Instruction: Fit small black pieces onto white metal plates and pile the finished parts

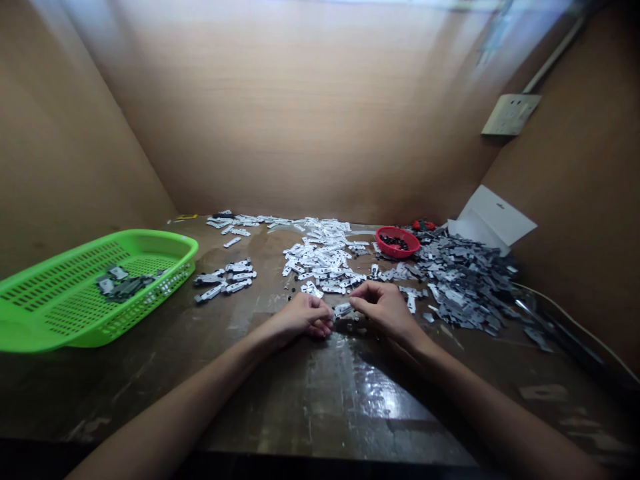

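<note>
Working a small piece between two hands

Our right hand is pinching one end of a small grey-and-white piece between thumb and forefinger, low over the counter. Our left hand has its fingers curled in at the other end of that piece; they sit right up against it, but we cannot tell whether they grip it too.

Just beyond both hands we have a loose heap of white pieces, spreading back toward the wooden panel. Out to the left of our left hand, a small group of similar pieces with dark ends lies apart from the heap. Farther left of that hand stands a green basket, with some grey parts inside it.

Beyond our right hand we see a red bowl holding little black bits. To the right of the same hand rises a big pile of flat grey parts, and behind the pile a white card stands at a tilt. Well above that hand, to its right, a socket is fixed to the wall.
</note>
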### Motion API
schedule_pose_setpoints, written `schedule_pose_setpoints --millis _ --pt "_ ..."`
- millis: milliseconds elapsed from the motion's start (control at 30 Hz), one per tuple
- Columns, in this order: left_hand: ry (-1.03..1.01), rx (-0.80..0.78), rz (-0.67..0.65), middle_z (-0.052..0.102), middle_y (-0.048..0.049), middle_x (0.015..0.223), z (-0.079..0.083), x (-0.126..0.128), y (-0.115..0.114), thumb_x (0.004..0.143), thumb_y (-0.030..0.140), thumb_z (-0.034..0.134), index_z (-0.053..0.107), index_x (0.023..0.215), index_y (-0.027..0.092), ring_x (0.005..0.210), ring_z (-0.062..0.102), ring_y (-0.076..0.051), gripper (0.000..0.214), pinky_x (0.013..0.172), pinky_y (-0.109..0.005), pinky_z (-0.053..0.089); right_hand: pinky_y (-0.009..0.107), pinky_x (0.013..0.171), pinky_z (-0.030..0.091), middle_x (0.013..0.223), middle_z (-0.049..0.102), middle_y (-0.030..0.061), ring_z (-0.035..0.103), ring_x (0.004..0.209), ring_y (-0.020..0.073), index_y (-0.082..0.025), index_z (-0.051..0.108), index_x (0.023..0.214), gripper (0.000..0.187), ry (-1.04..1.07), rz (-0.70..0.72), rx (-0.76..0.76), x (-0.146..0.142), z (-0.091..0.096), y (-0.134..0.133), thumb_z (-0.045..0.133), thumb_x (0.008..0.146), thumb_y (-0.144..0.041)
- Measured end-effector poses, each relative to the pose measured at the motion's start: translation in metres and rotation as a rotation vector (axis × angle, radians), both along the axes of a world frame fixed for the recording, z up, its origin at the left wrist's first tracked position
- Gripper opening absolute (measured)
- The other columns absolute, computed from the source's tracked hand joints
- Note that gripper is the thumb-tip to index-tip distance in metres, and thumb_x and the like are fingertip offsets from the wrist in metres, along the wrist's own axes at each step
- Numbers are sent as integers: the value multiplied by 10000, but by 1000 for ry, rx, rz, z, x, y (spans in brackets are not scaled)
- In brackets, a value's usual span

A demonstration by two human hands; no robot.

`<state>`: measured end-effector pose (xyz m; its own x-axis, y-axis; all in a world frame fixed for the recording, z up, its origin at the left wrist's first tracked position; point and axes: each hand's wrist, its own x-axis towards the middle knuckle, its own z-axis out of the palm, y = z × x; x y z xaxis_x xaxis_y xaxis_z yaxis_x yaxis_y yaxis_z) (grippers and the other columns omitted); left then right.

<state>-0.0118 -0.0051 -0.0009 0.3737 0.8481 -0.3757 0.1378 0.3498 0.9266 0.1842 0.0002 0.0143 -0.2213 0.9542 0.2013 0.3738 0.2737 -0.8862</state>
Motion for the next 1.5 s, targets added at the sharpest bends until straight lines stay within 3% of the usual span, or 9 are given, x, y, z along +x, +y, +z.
schedule_pose_setpoints --millis 600,767,1067,1200,1333,1500 --pt "3 -2 -12 638 -62 681 0 -1 0 654 338 642 607 725 107 586 616 -117 245 529 -204 467 220 523 401 657 628 20 545 580 125 -144 645 737 153 42 18 -33 0 -5 1 581 698 -277" --pt "-15 -19 2 637 -54 675 -1 -1 1 639 337 656 602 712 111 577 608 -107 243 529 -198 466 226 513 405 675 628 29 547 582 134 -140 638 812 253 90 -13 -69 -1 -7 1 634 670 -350" --pt "-49 -22 68 637 -50 688 1 -2 1 632 336 669 590 710 117 583 603 -98 245 556 -204 472 283 671 444 789 678 61 601 724 177 -146 689 807 248 54 -63 -24 3 -12 7 585 707 -348" --pt "-81 4 63 633 -51 693 -1 -2 0 626 344 685 583 721 116 591 602 -101 267 557 -205 466 238 551 418 741 666 48 569 614 141 -140 685 819 266 94 -53 -113 6 -14 10 624 670 -351" --pt "-95 74 35 626 -49 682 -1 -2 -1 658 375 669 574 753 113 582 602 -104 295 546 -200 456 192 407 308 650 613 13 431 442 67 -133 661 905 349 172 -3 -285 10 -12 12 656 645 -366" --pt "-73 185 -7 621 -55 660 1 -2 0 671 407 657 574 767 108 575 604 -118 325 549 -216 459 185 359 207 425 394 -67 269 361 41 -113 652 800 370 241 174 -502 18 -9 14 644 654 -454"
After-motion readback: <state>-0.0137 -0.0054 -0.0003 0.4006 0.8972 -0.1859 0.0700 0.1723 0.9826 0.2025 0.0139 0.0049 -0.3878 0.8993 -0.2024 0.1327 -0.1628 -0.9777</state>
